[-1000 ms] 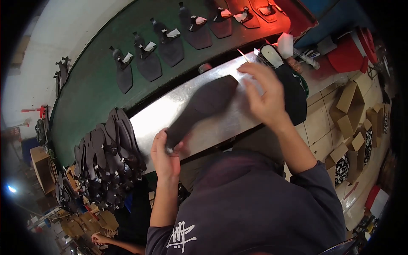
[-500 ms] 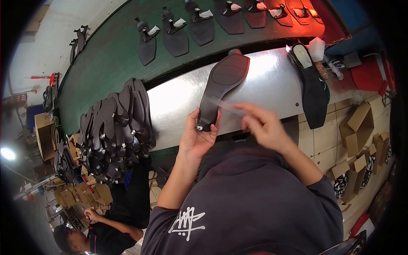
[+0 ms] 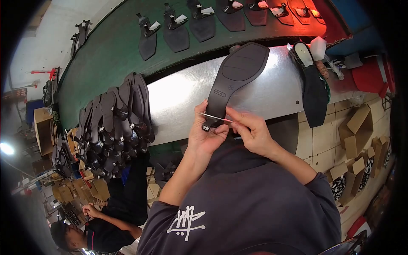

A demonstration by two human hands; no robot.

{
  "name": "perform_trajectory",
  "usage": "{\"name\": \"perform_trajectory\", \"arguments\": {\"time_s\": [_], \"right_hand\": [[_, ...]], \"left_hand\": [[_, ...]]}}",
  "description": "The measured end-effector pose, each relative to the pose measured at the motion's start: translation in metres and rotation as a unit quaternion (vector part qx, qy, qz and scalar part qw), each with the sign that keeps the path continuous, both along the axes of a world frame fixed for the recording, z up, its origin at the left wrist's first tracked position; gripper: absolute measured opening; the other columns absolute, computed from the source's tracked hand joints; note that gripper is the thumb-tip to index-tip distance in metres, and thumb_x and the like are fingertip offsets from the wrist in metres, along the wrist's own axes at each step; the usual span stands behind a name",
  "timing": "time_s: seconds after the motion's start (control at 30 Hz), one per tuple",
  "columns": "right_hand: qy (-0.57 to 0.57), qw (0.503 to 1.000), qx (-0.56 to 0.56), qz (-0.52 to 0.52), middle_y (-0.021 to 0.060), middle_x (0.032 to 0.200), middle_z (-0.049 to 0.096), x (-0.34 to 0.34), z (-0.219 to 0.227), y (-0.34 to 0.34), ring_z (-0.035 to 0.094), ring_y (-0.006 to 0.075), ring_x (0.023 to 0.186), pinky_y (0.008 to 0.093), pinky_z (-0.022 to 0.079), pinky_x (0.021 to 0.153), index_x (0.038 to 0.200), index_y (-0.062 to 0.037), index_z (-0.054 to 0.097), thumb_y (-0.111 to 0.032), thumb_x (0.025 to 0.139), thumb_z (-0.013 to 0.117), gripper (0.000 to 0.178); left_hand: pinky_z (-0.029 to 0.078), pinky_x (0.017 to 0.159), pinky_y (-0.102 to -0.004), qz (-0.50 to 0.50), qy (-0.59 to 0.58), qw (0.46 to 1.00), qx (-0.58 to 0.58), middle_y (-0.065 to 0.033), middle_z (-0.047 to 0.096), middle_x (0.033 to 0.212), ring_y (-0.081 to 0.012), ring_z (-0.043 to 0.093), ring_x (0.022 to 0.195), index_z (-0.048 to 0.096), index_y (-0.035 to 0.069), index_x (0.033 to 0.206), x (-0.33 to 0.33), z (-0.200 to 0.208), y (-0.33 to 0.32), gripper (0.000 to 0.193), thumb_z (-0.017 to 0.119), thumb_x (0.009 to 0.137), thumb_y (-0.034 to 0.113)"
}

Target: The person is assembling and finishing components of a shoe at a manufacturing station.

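My left hand (image 3: pixel 205 137) grips the heel end of a black shoe sole (image 3: pixel 236 75), its underside up and its toe end pointing away over the shiny metal table (image 3: pixel 178 95). My right hand (image 3: pixel 251 131) pinches a thin light strip (image 3: pixel 214 117) that lies across the sole's heel, just above my left thumb. Both hands meet at the table's near edge.
A stack of black soles (image 3: pixel 114 123) lies at the table's left end. Another black sole (image 3: pixel 313 87) rests at the right. Soles with straps (image 3: pixel 176 32) ride a green conveyor belt (image 3: pixel 102 63) behind. Cardboard boxes (image 3: pixel 359 131) stand on the floor at right. A seated person (image 3: pixel 102 221) works at lower left.
The sole swung from lying across the table to pointing away from me. My right hand came off its toe end and down to the heel, now pinching the thin strip.
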State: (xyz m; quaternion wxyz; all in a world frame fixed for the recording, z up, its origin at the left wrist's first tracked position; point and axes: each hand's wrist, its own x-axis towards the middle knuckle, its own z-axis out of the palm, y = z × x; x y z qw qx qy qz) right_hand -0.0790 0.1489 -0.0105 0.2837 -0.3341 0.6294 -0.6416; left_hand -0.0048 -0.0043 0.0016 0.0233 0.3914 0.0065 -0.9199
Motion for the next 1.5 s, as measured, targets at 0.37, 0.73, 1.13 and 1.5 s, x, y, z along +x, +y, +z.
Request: {"name": "perform_trajectory", "arguments": {"time_s": [0.37,0.73,1.13,1.5], "right_hand": [[-0.335,0.931,0.055,0.135,0.0051,0.077,0.059,-0.010,0.018,0.009,0.045,0.0049,0.056,0.0189,0.038,0.053,0.151,-0.0085,0.026,-0.008,0.098,0.045,0.056],[-0.528,0.843,0.012,0.104,0.0024,0.074,0.053,-0.005,0.021,0.001,0.042,0.0052,0.054,0.0179,0.034,0.047,0.145,-0.0077,0.036,-0.011,0.099,0.046,0.047],[0.193,0.980,0.041,-0.031,0.0129,0.079,0.065,0.004,0.016,-0.003,0.063,0.0208,0.065,0.0293,0.050,0.060,0.102,0.0046,0.064,0.008,0.082,0.058,0.021],[0.238,0.971,0.019,-0.030,0.0126,0.079,0.064,0.008,0.027,-0.004,0.063,0.0278,0.067,0.0341,0.050,0.059,0.094,-0.0003,0.063,0.003,0.082,0.062,0.013]], "left_hand": [[0.038,0.050,-0.0227,0.053,-0.080,0.929,-0.357,-0.0019,0.063,0.077,-0.0100,0.055,0.062,0.062,0.007,0.089,-0.001,0.004,0.006,0.045,0.045,0.099,0.047],[0.043,0.057,-0.0221,0.043,-0.055,0.773,-0.630,-0.0066,0.063,0.066,-0.0108,0.055,0.058,0.061,0.000,0.067,0.000,0.001,0.007,0.077,0.024,0.101,0.058],[0.041,0.050,-0.0213,0.068,-0.094,0.806,-0.581,-0.0068,0.059,0.062,-0.0129,0.051,0.054,0.057,0.002,0.068,-0.005,0.010,0.000,0.093,0.008,0.088,0.079],[0.045,0.055,-0.0259,0.025,-0.039,0.961,-0.274,-0.0064,0.061,0.071,-0.0175,0.059,0.061,0.058,0.006,0.083,-0.008,0.009,-0.019,0.069,0.046,0.085,0.074]]}}
